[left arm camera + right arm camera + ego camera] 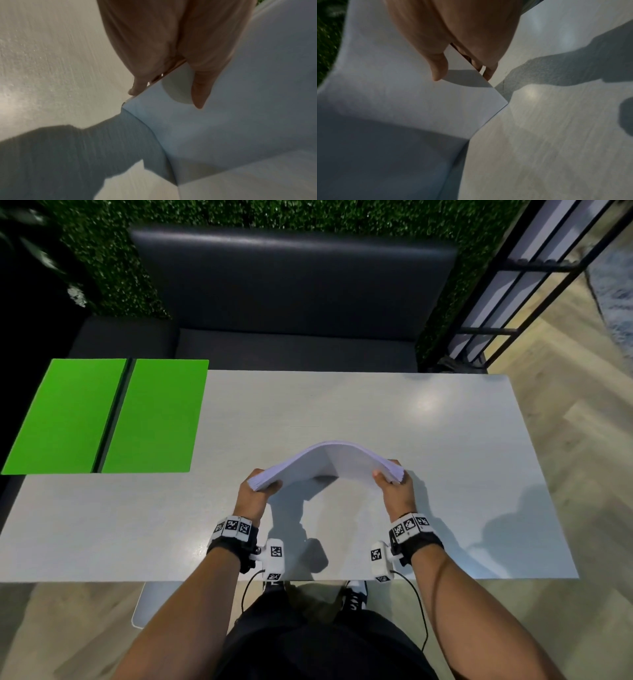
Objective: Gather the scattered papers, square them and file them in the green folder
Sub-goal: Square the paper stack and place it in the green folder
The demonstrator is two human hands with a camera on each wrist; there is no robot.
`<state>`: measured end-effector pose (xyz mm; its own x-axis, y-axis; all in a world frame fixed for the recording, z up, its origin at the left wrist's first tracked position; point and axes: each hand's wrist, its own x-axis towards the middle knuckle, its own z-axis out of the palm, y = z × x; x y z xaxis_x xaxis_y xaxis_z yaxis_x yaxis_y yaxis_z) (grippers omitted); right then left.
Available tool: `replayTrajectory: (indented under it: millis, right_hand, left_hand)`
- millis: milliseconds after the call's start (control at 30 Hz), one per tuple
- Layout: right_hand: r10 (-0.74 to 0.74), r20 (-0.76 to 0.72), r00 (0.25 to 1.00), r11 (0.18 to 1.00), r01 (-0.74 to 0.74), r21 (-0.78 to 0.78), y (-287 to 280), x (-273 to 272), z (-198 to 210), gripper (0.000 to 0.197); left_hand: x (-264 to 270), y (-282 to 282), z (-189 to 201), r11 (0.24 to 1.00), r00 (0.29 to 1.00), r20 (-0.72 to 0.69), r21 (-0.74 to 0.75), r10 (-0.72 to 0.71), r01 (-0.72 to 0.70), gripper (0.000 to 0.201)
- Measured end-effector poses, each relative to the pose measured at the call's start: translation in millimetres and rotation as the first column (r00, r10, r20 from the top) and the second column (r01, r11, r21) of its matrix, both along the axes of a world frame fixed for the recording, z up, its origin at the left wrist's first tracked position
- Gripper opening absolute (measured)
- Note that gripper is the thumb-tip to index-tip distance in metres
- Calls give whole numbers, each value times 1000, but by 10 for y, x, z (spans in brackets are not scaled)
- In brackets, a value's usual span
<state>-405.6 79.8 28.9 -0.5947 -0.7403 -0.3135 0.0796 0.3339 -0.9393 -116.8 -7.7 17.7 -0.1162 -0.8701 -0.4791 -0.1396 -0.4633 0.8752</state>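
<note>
Pale grey, faintly grained, the counter [445, 440] fills the middle of the head view, with a dark padded bench seat [291, 285] and a wall of artificial green foliage [102, 251] behind it at the top of the frame; a flat bright green folder [102, 416] lies open at the upper left of the counter, its left part overhanging the edge; a stack of white paper sheets [329, 460] is held above the counter at lower centre, bowed upward into an arch; the left hand [255, 496] clamps the stack's left end, thumb on the near face and fingers behind; the right hand [397, 493] clamps the right end likewise; folder and papers lie well apart; both wrists wear black straps with white marker blocks.
</note>
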Motion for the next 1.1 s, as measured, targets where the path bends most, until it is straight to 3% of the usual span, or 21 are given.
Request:
replayTrajectory:
  millis: [300,467,567,600,667,733,767,833,867,900,967,1033,1100]
  right_hand:
    - [-49,24,998,996,47,76,-36,-5,55,20]
    - [18,-54,998,999,-16,41,-68,-33,195,19]
    - [126,-229,965,992,-126,12,-105,-125,356,19]
    - [177,-319,931,983,-182,14,-128,-169,454,20]
    - [264,-517,815,956,-294,24,-170,-253,699,27]
    - [306,-664,682,931,-362,57,-197,-275,1003,24]
    - [318,-719,618,917,-393,68,-204,-252,1153,23]
    - [342,-801,491,883,-461,94,-229,-152,1431,25]
    - [355,-825,440,862,-495,107,-244,-99,1553,26]
    - [364,-841,400,844,-524,116,-258,-51,1655,26]
    - [378,-859,345,818,-560,135,-278,36,1793,25]
    - [392,-864,315,801,-579,152,-275,96,1858,23]
    - [398,-843,362,836,-521,172,-236,70,1878,15]
  left_hand:
    - [9,0,15,999,998,37,23,-49,49,42]
    - [29,-7,53,997,998,15,28,-66,66,27]
    - [84,-54,129,990,995,-35,101,-91,94,39]
    - [137,-83,156,986,995,-48,133,-92,97,46]
    - [262,-154,241,994,995,63,88,-74,69,68]
    - [319,-219,368,984,958,274,-131,-82,122,97]
    - [279,-224,453,933,914,391,-278,-108,229,109]
    - [69,-212,664,737,820,553,-492,-147,464,115]
    - [-90,-187,811,660,804,565,-534,-186,529,111]
    - [-236,-163,946,635,816,520,-547,-253,546,101]
    - [-450,-151,1151,677,852,336,-518,-402,523,68]
    - [-524,-159,1241,736,875,195,-478,-443,479,36]
    - [-514,-142,1257,780,895,124,-450,-428,436,21]
